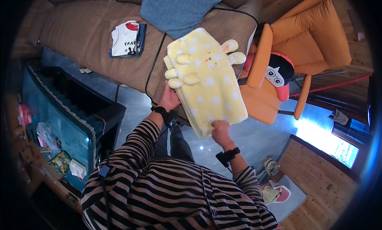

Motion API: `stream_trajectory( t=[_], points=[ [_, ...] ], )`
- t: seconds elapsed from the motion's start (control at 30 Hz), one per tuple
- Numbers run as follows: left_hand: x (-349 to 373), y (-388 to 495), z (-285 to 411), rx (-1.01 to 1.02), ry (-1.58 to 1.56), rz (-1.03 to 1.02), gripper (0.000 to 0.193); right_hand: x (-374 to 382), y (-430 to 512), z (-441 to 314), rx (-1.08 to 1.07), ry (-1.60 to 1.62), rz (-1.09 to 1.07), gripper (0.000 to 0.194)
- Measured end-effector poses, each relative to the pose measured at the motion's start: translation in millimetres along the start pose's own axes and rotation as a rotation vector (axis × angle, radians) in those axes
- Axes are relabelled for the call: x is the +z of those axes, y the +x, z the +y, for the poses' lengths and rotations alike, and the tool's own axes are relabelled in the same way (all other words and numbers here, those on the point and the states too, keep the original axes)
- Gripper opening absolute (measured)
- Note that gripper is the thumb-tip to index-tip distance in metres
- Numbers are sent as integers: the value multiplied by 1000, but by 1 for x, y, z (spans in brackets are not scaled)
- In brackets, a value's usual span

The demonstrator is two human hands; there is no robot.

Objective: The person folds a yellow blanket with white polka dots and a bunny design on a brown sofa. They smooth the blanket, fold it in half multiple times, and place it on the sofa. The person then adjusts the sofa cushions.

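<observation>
A folded yellow plush blanket [213,89] with pale spots lies over the sofa's edge and reaches out toward me. It bears an embroidered animal face, two padded ears [232,52] on the right and stuffed paws [183,59] on the left. My left hand [170,97] holds its left side from beneath, thumb by the lowest paw, with some fingers hidden under the cloth. At the near edge, my right hand [221,132] is closed on the blanket, its fingers curled into the fabric.
Behind the blanket, a blue cushion [179,12] rests on the brown sofa [80,24]. Folded clothes [125,40] lie on the seat to the left. An orange armchair [259,103] with a cartoon cushion [280,73] stands at right. A teal-covered table [64,116] holds several items.
</observation>
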State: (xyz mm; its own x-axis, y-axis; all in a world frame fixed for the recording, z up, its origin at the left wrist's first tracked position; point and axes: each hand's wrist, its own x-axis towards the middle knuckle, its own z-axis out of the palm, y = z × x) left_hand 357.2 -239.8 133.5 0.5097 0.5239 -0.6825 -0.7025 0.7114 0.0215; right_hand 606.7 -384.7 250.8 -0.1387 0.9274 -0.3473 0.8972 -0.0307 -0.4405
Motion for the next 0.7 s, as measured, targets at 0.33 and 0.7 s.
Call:
stream_trajectory(
  t=[0.33,0.7],
  points=[
    [-6,-4,-12,30,-84,-185,81,-97,165,64,399,389,259,53],
    [14,32,29,49,-251,-217,68,-95,257,75,621,572,43,73]
  ],
)
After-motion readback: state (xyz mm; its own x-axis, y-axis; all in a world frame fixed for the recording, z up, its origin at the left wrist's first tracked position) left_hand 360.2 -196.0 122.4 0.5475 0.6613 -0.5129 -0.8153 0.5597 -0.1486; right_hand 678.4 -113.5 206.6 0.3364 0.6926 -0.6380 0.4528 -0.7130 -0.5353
